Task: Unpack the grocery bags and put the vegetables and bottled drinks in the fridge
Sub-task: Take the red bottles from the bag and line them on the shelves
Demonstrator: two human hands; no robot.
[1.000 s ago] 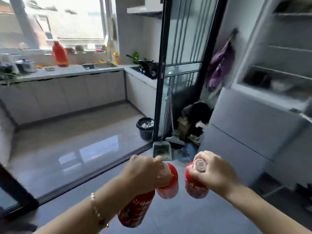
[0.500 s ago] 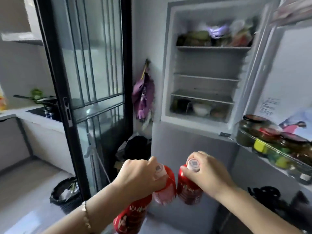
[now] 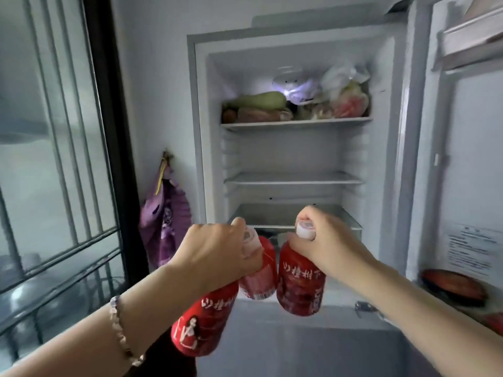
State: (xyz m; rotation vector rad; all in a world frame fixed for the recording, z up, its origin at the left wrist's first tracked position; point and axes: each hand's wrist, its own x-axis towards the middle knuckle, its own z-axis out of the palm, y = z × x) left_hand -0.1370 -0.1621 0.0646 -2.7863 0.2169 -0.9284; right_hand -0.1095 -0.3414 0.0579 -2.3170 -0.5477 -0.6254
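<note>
Beyond, slightly higher, the fridge shelf (image 3: 292, 181) is waiting; left hand (image 3: 215, 257) is clutching two bottles (image 3: 202, 322), right hand (image 3: 330, 243) one upright bottle (image 3: 300, 287).

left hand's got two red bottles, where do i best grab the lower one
Grip the red-labelled plastic bottle round its wide body, from below: its neck is buried in the left hand, and it hangs tilted, base down-left.

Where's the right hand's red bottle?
Head view, centre: red plastic bottle gripped by the right hand, beside two bottles in left hand, before the open fridge.
</note>
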